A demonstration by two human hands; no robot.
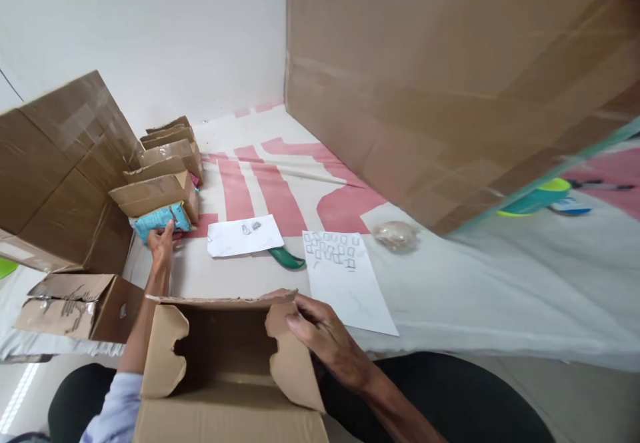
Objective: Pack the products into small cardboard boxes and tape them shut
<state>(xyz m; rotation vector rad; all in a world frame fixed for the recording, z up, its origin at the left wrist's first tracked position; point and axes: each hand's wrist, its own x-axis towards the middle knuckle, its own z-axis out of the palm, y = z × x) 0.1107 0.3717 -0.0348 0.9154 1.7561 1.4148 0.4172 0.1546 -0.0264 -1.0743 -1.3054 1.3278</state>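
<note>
My left hand [163,244] reaches out over the table and grips the lower edge of a shiny light-blue packet [159,219]. That packet lies tilted at the front of a row of small open cardboard boxes [150,196]. Close to me, an open cardboard box [225,409] faces upward with its flaps spread, and its dark inside shows no contents. The fingers of my right hand [325,333] are closed around this box's far right corner, with the thumb on the side flap.
A large cardboard sheet [425,83] stands at the right, another big carton [65,183] at the left. A closed small box [80,306] sits at the left edge. Sketched papers [245,236], a green curved object [287,257] and a clear-wrapped bundle [397,236] lie mid-table.
</note>
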